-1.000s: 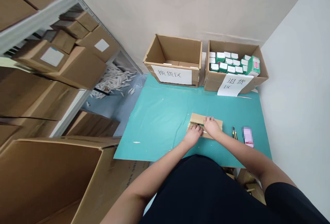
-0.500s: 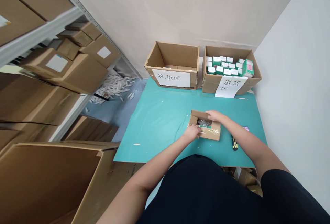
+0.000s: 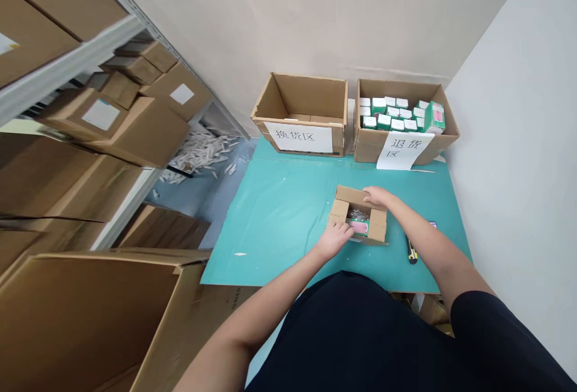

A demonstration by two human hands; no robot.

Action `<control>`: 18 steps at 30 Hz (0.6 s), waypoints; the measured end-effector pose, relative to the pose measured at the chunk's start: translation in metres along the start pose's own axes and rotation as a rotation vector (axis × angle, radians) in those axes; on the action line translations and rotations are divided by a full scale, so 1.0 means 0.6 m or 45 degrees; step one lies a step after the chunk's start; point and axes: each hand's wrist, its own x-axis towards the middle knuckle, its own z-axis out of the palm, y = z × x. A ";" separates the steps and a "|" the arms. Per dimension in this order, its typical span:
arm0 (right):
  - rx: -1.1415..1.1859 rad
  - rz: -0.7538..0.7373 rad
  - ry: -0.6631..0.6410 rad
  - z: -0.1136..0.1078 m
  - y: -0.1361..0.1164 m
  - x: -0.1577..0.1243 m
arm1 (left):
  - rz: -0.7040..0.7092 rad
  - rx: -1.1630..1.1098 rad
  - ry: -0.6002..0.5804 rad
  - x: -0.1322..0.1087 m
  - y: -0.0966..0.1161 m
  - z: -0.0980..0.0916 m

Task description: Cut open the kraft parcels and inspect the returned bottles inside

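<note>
Teal mat (image 3: 279, 217) carries an open carton (image 3: 340, 208), left hand (image 3: 334, 240) braced on its near corner, right hand (image 3: 375, 196) cupped over its far flap.

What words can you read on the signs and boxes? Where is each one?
"换货区" is on the paper sign on the left cardboard box.
"退货区" is on the paper sign on the right cardboard box.
The pink box and the big carton have printing too small or blurry to read.

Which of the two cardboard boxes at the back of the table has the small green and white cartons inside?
The right box, with the paper sign reading 退货区 on its front, holds the cartons. The left box shows none of them.
</note>
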 end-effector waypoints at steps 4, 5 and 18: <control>0.009 0.034 0.069 0.004 0.007 0.000 | 0.002 -0.044 -0.031 -0.036 0.020 0.013; 0.004 0.037 0.116 0.008 0.006 -0.005 | 0.001 -0.083 -0.016 -0.045 0.024 0.016; -0.355 -0.747 0.312 0.133 -0.021 -0.132 | 0.124 -0.337 -0.152 0.055 -0.027 -0.014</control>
